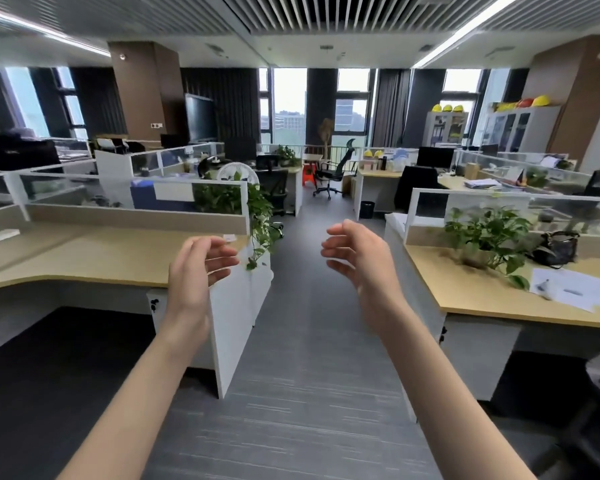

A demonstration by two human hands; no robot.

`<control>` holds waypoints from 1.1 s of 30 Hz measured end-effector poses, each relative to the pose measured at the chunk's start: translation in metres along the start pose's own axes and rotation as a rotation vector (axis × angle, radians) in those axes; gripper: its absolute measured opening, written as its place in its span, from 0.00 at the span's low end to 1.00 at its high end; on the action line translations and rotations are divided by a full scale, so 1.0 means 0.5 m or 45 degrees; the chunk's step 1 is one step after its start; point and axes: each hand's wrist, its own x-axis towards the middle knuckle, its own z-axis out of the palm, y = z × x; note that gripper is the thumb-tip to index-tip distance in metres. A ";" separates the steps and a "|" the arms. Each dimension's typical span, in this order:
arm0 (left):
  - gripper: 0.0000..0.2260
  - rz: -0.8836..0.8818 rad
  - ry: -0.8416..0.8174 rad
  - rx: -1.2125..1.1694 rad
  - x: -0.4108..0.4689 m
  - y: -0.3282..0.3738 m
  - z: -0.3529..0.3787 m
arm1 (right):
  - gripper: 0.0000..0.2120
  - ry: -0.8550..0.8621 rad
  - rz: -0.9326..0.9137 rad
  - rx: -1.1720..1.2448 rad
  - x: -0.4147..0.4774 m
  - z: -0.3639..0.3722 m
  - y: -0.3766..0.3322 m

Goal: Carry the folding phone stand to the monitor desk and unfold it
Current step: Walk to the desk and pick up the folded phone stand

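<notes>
Both my hands are raised in front of me over a grey aisle between office desks. My left hand (196, 268) has its fingers curled loosely apart and holds nothing. My right hand (355, 252) faces it, fingers also apart, with nothing in it. No folding phone stand shows anywhere in this view. A dark monitor (434, 156) stands on a desk (381, 173) far back on the right.
A wooden desk (94, 258) with a white end panel (238, 317) flanks the aisle on the left, a trailing plant (257, 216) at its corner. On the right, another desk (492, 296) carries a potted plant (489, 237), papers (572, 289) and a dark bag (556, 249). An office chair (333, 171) stands down the aisle.
</notes>
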 end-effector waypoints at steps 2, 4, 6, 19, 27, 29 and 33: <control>0.10 0.005 0.029 -0.008 0.086 -0.034 0.040 | 0.13 -0.024 -0.004 0.001 0.110 -0.005 0.024; 0.09 0.003 0.057 -0.006 0.162 -0.073 0.073 | 0.13 -0.046 0.005 0.015 0.207 -0.006 0.052; 0.09 -0.006 0.084 0.002 0.233 -0.111 0.099 | 0.13 -0.061 0.027 0.031 0.293 -0.006 0.086; 0.09 0.019 0.193 0.083 0.796 -0.401 0.174 | 0.09 -0.202 0.118 0.080 0.889 0.110 0.361; 0.09 -0.024 0.245 0.106 1.166 -0.551 0.186 | 0.10 -0.221 0.177 0.052 1.246 0.212 0.510; 0.09 -0.047 0.266 0.105 1.242 -0.594 0.183 | 0.11 -0.228 0.202 0.049 1.325 0.235 0.551; 0.09 -0.073 0.321 0.114 1.386 -0.686 0.167 | 0.11 -0.281 0.224 0.039 1.482 0.282 0.638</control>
